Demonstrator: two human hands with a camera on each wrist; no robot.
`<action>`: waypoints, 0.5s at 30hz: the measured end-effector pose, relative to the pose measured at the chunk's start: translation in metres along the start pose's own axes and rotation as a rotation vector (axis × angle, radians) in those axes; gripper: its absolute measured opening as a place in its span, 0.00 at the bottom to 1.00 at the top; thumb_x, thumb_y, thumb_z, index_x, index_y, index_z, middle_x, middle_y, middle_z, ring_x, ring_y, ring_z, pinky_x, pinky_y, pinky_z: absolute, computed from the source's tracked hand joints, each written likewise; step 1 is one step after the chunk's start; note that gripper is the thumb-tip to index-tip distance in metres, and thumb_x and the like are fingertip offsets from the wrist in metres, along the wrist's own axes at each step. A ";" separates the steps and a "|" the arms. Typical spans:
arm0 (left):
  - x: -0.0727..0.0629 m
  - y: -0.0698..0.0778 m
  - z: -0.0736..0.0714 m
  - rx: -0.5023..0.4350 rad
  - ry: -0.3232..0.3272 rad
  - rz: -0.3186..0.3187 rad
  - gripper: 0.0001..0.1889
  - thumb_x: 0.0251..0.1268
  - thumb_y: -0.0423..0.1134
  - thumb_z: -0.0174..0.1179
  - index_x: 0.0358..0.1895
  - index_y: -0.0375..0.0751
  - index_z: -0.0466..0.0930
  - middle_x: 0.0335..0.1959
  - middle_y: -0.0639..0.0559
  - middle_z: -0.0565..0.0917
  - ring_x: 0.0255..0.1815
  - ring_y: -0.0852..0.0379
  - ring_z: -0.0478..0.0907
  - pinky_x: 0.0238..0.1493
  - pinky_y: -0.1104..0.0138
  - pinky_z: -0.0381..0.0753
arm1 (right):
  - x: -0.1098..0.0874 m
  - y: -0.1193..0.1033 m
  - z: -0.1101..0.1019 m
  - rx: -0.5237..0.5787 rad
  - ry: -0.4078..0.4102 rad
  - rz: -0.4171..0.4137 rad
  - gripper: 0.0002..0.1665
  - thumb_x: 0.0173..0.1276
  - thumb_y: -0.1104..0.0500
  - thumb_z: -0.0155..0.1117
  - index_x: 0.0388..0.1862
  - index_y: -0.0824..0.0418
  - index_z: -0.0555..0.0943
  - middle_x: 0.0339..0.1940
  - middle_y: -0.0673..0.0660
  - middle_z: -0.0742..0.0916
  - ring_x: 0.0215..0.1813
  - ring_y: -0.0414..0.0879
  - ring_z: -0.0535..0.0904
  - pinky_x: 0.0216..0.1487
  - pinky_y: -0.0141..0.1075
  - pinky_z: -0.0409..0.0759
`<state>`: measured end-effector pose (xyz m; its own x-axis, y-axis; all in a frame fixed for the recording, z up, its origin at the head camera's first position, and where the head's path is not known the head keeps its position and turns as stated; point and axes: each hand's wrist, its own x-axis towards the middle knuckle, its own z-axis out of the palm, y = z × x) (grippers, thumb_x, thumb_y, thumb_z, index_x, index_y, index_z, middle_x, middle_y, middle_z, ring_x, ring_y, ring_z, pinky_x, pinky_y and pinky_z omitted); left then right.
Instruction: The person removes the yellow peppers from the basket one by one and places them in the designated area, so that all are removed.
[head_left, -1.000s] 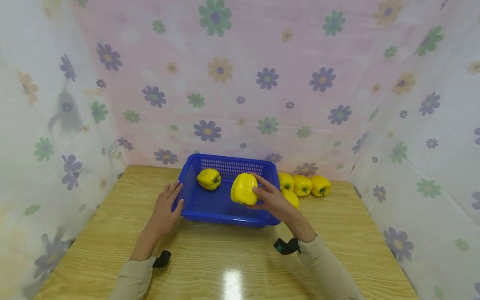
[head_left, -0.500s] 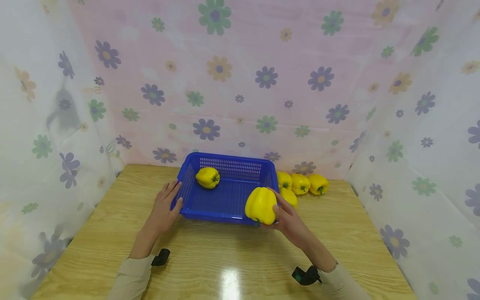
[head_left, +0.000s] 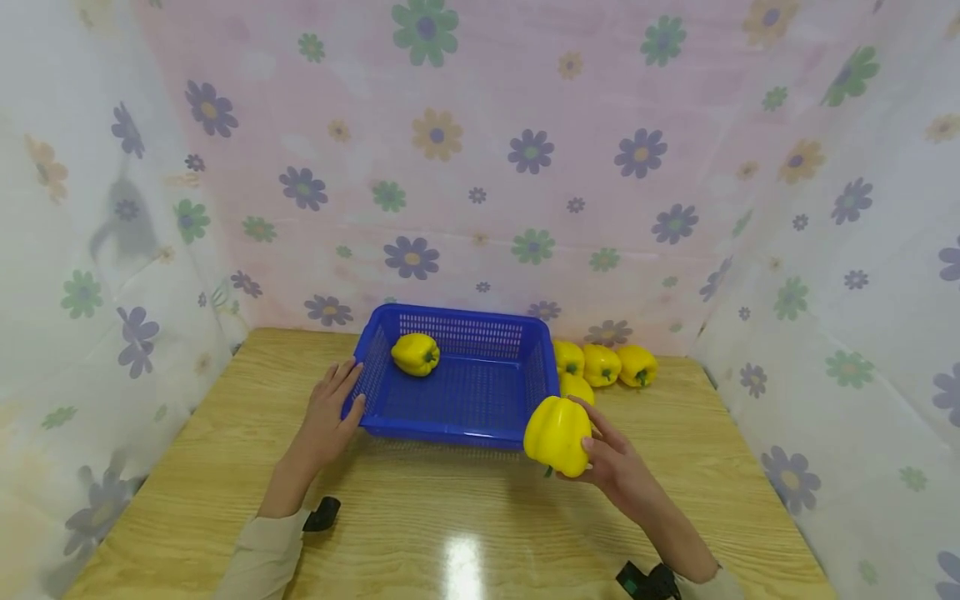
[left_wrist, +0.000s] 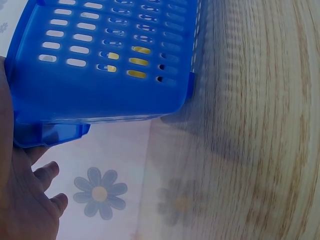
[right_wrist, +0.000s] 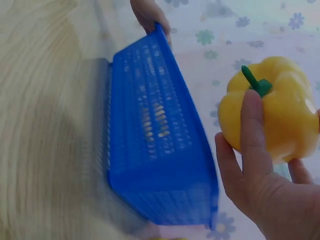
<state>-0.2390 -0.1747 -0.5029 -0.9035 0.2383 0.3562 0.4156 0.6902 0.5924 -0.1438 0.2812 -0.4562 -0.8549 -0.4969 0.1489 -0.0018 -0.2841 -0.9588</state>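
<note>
My right hand (head_left: 618, 467) holds a yellow bell pepper (head_left: 557, 437), raised just outside the front right corner of a blue plastic basket (head_left: 450, 435). In the right wrist view, the thumb lies over the bell pepper (right_wrist: 280, 120) beside its green stem, and other fingers support it from beneath. My left hand (head_left: 327, 417) grips the basket's left rim; in the left wrist view, part of that hand (left_wrist: 30, 195) shows beside the rim's lip. Another yellow bell pepper (head_left: 416, 355) lies inside the basket, toward the back left.
Several yellow bell peppers (head_left: 601, 366) stand grouped on the wooden table (head_left: 420, 517), right of the basket. Flower-patterned sheets (head_left: 480, 150) enclose the table at the back and both sides. A black wrist camera (head_left: 322, 514) is strapped on each arm.
The bell pepper in my right hand has moved from above the basket, right and toward me, past its front right corner. The left hand and the basket have stayed in place.
</note>
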 end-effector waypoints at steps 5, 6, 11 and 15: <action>0.000 -0.001 0.000 -0.002 0.007 0.006 0.30 0.80 0.41 0.48 0.79 0.33 0.59 0.81 0.36 0.57 0.83 0.31 0.43 0.75 0.31 0.43 | -0.014 -0.015 -0.006 -0.081 0.041 -0.002 0.35 0.82 0.67 0.38 0.83 0.44 0.58 0.70 0.45 0.77 0.61 0.43 0.82 0.55 0.44 0.86; 0.000 -0.001 0.000 -0.002 0.006 0.005 0.30 0.80 0.42 0.48 0.79 0.34 0.58 0.81 0.36 0.57 0.83 0.31 0.43 0.75 0.31 0.43 | -0.017 -0.018 -0.007 -0.103 0.056 0.002 0.35 0.82 0.67 0.39 0.83 0.45 0.58 0.69 0.45 0.77 0.60 0.43 0.82 0.54 0.44 0.86; 0.000 -0.002 0.001 0.001 0.009 0.005 0.30 0.80 0.42 0.48 0.79 0.34 0.58 0.81 0.36 0.57 0.83 0.31 0.43 0.75 0.31 0.43 | -0.028 -0.028 -0.014 -0.213 0.163 0.064 0.34 0.83 0.65 0.43 0.82 0.44 0.59 0.66 0.40 0.79 0.58 0.43 0.84 0.51 0.43 0.87; -0.001 -0.002 0.002 0.000 0.019 0.012 0.29 0.80 0.41 0.48 0.79 0.33 0.59 0.81 0.36 0.57 0.82 0.31 0.44 0.74 0.30 0.44 | -0.034 -0.026 -0.029 -0.283 0.235 0.104 0.33 0.84 0.61 0.43 0.84 0.46 0.55 0.65 0.36 0.77 0.58 0.41 0.84 0.49 0.44 0.88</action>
<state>-0.2392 -0.1746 -0.5056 -0.8965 0.2334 0.3765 0.4259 0.6876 0.5880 -0.1297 0.3288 -0.4431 -0.9537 -0.3002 0.0192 -0.0240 0.0121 -0.9996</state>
